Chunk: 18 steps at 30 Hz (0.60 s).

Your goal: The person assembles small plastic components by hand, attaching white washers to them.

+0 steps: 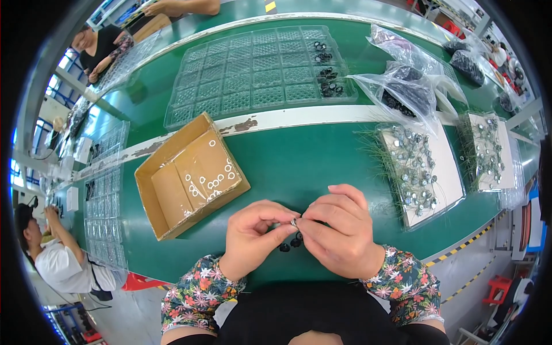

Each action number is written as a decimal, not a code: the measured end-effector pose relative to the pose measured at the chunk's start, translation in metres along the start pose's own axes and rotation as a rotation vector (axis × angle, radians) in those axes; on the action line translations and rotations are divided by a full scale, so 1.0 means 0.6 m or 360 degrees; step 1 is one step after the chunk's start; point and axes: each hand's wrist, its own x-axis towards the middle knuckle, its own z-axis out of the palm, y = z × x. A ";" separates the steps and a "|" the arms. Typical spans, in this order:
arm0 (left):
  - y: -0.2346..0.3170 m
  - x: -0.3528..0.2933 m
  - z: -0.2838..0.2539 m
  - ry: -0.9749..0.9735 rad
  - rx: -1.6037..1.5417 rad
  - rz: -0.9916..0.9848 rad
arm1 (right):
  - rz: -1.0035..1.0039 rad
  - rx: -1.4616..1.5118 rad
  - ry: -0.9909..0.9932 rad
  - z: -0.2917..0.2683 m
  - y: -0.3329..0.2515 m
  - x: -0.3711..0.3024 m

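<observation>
In front of my body, my left hand (256,234) and my right hand (343,231) meet, thumbs and forefingers pinched together. Between their fingertips is a small silvery round part (294,222), mostly covered by the fingers, so its exact kind does not show. Just below it on the green table lie a few small black round parts (284,248), partly hidden by my right hand. A cardboard box (150,202) stands tilted to the left of my hands, with several thin white rings (214,184) scattered on its bottom.
Beyond a white ledge lies a clear compartment tray (238,77), black parts in its right column. Plastic bags of black parts (402,95) stand at right, near boards (445,190) holding round silvery pieces with thin wires. Co-workers (63,253) sit at the left.
</observation>
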 end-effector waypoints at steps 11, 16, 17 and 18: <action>0.008 0.003 0.003 -0.0072 0.0234 0.0123 | 0.0060 0.0172 0.0009 0.001 -0.001 -0.002; 0.006 0.001 0.005 -0.0067 0.0144 0.0064 | 0.0113 0.0206 0.0069 0.006 -0.002 -0.002; 0.006 0.001 0.004 -0.0065 0.0120 0.0055 | 0.0138 0.0224 0.0092 0.007 -0.003 -0.001; 0.006 0.000 0.005 -0.0064 0.0121 0.0057 | 0.0163 0.0242 0.0114 0.008 -0.003 -0.001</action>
